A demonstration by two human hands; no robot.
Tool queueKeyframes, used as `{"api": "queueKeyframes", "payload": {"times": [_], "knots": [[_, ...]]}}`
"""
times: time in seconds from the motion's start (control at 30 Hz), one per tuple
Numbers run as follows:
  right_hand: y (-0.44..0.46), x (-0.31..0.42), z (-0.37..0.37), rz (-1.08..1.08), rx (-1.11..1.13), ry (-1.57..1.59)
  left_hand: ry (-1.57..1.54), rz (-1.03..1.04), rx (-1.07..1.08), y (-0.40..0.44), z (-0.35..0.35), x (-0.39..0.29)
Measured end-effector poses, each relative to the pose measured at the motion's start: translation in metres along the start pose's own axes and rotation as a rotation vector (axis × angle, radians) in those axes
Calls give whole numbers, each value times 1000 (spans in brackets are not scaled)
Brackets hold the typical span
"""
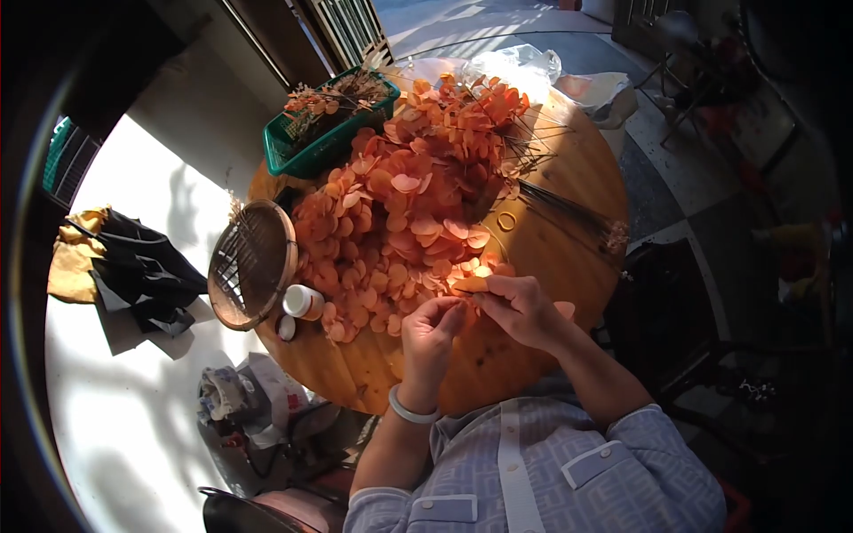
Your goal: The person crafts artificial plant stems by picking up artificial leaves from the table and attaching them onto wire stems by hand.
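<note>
A large heap of round orange leaves (pixel 409 186) covers much of the wooden table. At its near edge, my two hands almost meet. My right hand (pixel 522 311) is closed in a pinch on an orange leaf (pixel 471 284). My left hand (pixel 433 336), with a pale bangle at the wrist, is also closed in a pinch; whatever lies between its fingertips is too small to make out. Loose leaves lie just beyond and around both hands. A yellow rubber band (pixel 506 221) rests on the table past my right hand.
On the round table (pixel 577 186) stand a green basket (pixel 329 151) of dried stems and a white bottle (pixel 303 302). A woven tray (pixel 253 265) leans over the left edge. Thin dark stems (pixel 560 202) lie on the right; plastic bags (pixel 511 67) sit behind. A black umbrella (pixel 147 266) is left.
</note>
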State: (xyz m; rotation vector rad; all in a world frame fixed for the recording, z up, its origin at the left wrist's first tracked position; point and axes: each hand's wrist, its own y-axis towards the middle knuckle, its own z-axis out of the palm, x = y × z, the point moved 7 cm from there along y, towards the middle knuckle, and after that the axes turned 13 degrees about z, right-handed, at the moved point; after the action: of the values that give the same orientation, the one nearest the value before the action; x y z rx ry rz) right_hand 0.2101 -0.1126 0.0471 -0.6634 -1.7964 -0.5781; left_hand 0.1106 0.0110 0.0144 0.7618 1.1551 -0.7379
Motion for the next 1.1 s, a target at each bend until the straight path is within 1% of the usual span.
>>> {"api": "queueKeyframes", "payload": {"times": [0.07,0.17,0.27,0.37,0.47,0.53,0.63,0.73,0.83,0.93,0.97,1.07,1.1], "knots": [[-4,-5,1,38,7,8,-6,-15,-43,-1,1,-2],[-14,-3,-9,33,-144,23,-31,-33,-82,-2,0,-1],[-28,4,-13,4,-135,16,-61,-29,-110,0,-6,7],[-31,9,-6,-29,-133,-129,-24,-17,-113,0,-1,3],[-27,6,-2,-93,-154,-205,0,16,-108,-2,8,-6],[-26,2,-1,-58,-152,-212,-11,41,-103,-3,8,-7],[-26,-1,1,-20,-146,-207,102,88,-101,-5,6,-6],[-25,1,2,-33,-186,-185,279,180,-84,-4,5,-6],[-24,0,2,-14,-198,-163,797,634,14,-8,20,-37],[-23,0,2,-16,-181,-127,1116,872,120,-15,36,-56],[-22,0,2,-27,-174,-113,1116,886,127,-15,35,-56],[-14,-26,13,290,56,276,1085,926,142,-17,34,-55],[-12,-30,15,331,74,332,1054,939,143,-18,37,-56]]}}
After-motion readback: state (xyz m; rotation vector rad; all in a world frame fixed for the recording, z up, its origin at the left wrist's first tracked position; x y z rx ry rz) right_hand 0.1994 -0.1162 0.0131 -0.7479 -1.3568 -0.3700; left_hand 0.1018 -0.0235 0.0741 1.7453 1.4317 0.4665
